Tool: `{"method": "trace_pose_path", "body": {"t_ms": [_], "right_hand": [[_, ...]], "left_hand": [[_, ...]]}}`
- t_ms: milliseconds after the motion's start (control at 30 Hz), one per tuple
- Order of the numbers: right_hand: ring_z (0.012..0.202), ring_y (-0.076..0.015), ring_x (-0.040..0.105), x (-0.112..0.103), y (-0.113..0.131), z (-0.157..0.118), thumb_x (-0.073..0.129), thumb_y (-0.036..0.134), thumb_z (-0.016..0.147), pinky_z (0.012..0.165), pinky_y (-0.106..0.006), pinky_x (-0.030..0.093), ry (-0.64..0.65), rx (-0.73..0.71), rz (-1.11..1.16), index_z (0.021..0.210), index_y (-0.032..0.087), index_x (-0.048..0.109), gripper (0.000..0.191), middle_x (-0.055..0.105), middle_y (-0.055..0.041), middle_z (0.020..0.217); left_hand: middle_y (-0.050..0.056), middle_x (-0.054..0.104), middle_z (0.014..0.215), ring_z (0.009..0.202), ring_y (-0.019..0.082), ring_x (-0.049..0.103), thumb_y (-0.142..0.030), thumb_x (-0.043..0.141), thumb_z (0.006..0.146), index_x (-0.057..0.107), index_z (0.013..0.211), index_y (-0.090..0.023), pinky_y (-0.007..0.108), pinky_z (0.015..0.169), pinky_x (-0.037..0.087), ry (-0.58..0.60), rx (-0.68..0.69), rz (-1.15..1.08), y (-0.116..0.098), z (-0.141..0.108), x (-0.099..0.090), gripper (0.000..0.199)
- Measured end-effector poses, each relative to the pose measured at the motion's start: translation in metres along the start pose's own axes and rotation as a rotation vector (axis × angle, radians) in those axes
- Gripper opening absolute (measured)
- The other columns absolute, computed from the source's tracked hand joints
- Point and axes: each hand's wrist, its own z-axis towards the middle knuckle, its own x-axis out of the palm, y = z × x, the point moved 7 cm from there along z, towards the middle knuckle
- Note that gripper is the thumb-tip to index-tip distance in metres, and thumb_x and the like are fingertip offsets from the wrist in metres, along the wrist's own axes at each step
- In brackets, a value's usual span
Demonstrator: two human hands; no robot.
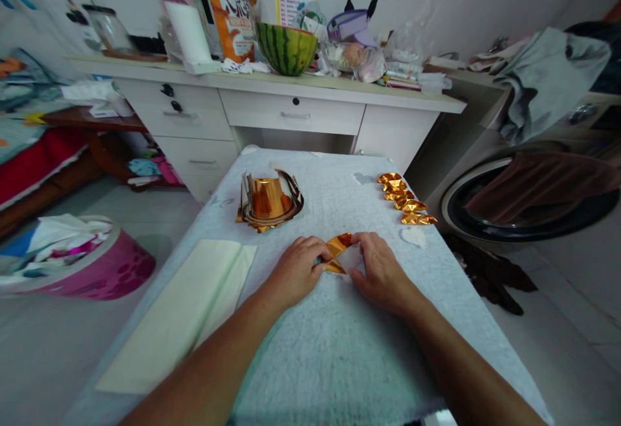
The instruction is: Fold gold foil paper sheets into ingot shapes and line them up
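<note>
A partly folded piece of gold foil paper [338, 244] is between my hands, low over the cloth-covered table [310, 348]. My left hand [303, 264] pinches its left end, fingers closed. At the upper right edge, my right hand [376, 264] has its fingertips on the same paper, thumb lower and a gap between thumb and forefinger. Beyond my left hand sits a curled stack of gold foil sheets [268, 200]. Several folded gold foil pieces [406, 200] lie in a row at the far right of the table. Left of my left arm rests pale folded paper [179, 316].
A white desk [291, 112] stands behind the table, holding a halved watermelon [286, 48], an orange snack bag [233, 9] and a paper roll [189, 31]. On the left floor is a full pink bin [121, 264]. A washing machine [466, 187] draped with clothes borders the right.
</note>
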Motion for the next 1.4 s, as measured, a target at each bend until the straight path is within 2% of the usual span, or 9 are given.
{"method": "trace_pose_path", "body": {"t_ms": [100,267,333,500,667,900,1100,1233,1400], "right_hand": [[0.090,-0.0227,0.050,-0.007,-0.011,0.005,0.057,0.014,0.071,0.082,-0.036,0.042,-0.096,0.022,0.059,0.098,0.016,0.053,0.027,0.055,-0.0080,0.094],[0.104,-0.0243,0.051,-0.004,-0.019,0.013,0.048,0.015,0.082,0.094,-0.041,0.039,-0.115,-0.035,0.142,0.114,0.017,0.055,0.033,0.060,-0.0100,0.113],[0.103,-0.0235,0.053,-0.002,-0.021,0.015,0.045,0.015,0.086,0.094,-0.041,0.040,-0.118,-0.027,0.169,0.116,0.016,0.056,0.032,0.063,-0.0096,0.113],[0.093,-0.0199,0.057,0.002,-0.015,0.018,0.044,0.010,0.088,0.089,-0.038,0.040,-0.071,-0.090,0.162,0.099,0.018,0.066,0.026,0.067,-0.0062,0.097],[0.093,-0.0196,0.055,0.004,-0.011,0.018,0.048,0.005,0.085,0.088,-0.035,0.041,-0.025,-0.060,0.122,0.091,0.017,0.070,0.025,0.065,-0.0076,0.096],[0.081,-0.0158,0.055,0.005,-0.004,0.017,0.052,0.004,0.083,0.077,-0.027,0.043,0.045,0.021,0.109,0.085,0.016,0.069,0.021,0.059,-0.0052,0.086],[0.081,-0.0143,0.055,0.009,-0.001,0.013,0.052,0.005,0.082,0.075,-0.026,0.041,0.096,0.000,0.114,0.085,0.017,0.068,0.020,0.058,-0.0036,0.087],[0.081,-0.0147,0.055,0.009,0.001,0.012,0.049,0.003,0.081,0.076,-0.026,0.041,0.093,-0.025,0.119,0.086,0.017,0.068,0.023,0.059,-0.0038,0.087],[0.085,-0.0169,0.054,0.006,0.004,0.010,0.050,0.001,0.078,0.081,-0.029,0.042,0.047,-0.045,0.099,0.088,0.015,0.067,0.025,0.060,-0.0057,0.089]], "left_hand": [[0.002,0.063,0.096,0.094,0.019,0.054,-0.005,0.054,0.078,0.061,0.086,-0.020,0.034,0.087,0.043,0.002,0.007,0.015,-0.001,0.000,0.000,0.018],[0.003,0.063,0.099,0.096,0.020,0.054,-0.006,0.054,0.079,0.062,0.089,-0.020,0.034,0.088,0.043,-0.002,0.031,0.034,-0.003,-0.003,0.001,0.019],[0.003,0.062,0.100,0.097,0.020,0.054,-0.005,0.053,0.079,0.062,0.089,-0.020,0.034,0.089,0.044,-0.006,0.035,0.034,-0.004,-0.003,0.000,0.020],[0.003,0.060,0.100,0.097,0.019,0.054,-0.004,0.053,0.077,0.062,0.089,-0.020,0.033,0.088,0.045,-0.033,0.029,0.043,-0.005,-0.003,-0.005,0.022],[0.004,0.061,0.098,0.095,0.020,0.054,-0.002,0.052,0.077,0.063,0.090,-0.019,0.034,0.088,0.045,-0.051,0.007,0.106,-0.004,-0.003,-0.007,0.024],[0.004,0.061,0.097,0.093,0.019,0.054,-0.003,0.050,0.081,0.065,0.092,-0.018,0.034,0.086,0.045,-0.085,-0.009,0.143,0.004,-0.003,-0.007,0.024],[0.003,0.061,0.096,0.090,0.017,0.057,-0.002,0.050,0.081,0.066,0.091,-0.018,0.030,0.082,0.046,-0.115,-0.050,0.130,0.009,-0.002,-0.012,0.025],[0.002,0.061,0.096,0.088,0.015,0.059,-0.002,0.048,0.081,0.066,0.092,-0.018,0.027,0.079,0.047,-0.110,-0.056,0.097,0.007,-0.002,-0.012,0.026],[0.003,0.060,0.097,0.087,0.015,0.059,-0.005,0.047,0.084,0.066,0.091,-0.018,0.028,0.080,0.047,-0.122,-0.050,0.106,0.005,-0.003,-0.013,0.024]]}}
